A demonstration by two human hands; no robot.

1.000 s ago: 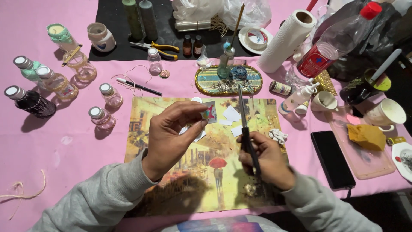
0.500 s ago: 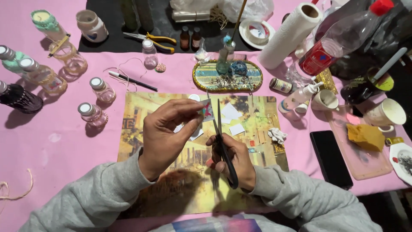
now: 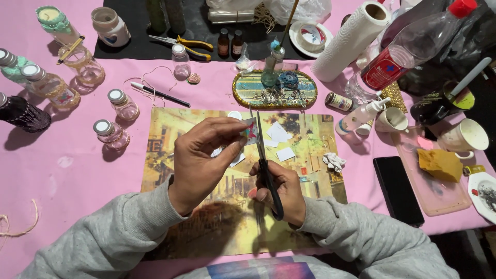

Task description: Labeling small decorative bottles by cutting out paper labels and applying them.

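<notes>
Left hand (image 3: 204,160) was raised over the printed yellow sheet (image 3: 310,155), wrist bent, thumb and fingers pinched shut on a small paper cutout (image 3: 250,130) with pink and green on it. Right hand (image 3: 281,188) sat lower and just beside it, fingers closed through the black handles of the scissors (image 3: 264,160), blades pointing up and away and meeting the cutout's right edge. Whether the blades were parted could not be told. Both sleeves were grey.

Count: 1 pair of scissors, 1 cutout in hand, about 4 white paper scraps (image 3: 279,135) on the sheet beyond the hands, 1 crumpled white wad (image 3: 334,161) to the right.

Around: 2 small capped glass bottles (image 3: 111,133) left of the sheet, more bottles at the far left edge. An oval glitter-rimmed tray (image 3: 305,95) lay beyond the sheet, a paper towel roll (image 3: 351,40) further right. A black phone (image 3: 398,190) lay right of the sheet, near a yellow sponge (image 3: 439,164). Yellow-handled pliers (image 3: 188,45) sat on the dark mat at the far side. The left hand hid part of the cutout and the sheet beneath.
</notes>
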